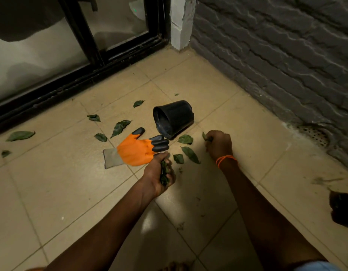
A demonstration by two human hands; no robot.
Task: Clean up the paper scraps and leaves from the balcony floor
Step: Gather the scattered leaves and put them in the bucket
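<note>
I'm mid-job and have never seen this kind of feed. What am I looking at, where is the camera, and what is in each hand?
No machine: a person's two bare hands, filmed by one head-worn camera looking down at a tiled balcony floor. The left hand grips a bunch of gathered leaves. The right hand pinches another leaf. On the tiles lie a tipped black pot, an orange glove and more loose leaves. I cannot make out any paper scraps.

A black pot [174,118] lies tipped over beside an orange glove [137,151] on the tiles.
</note>
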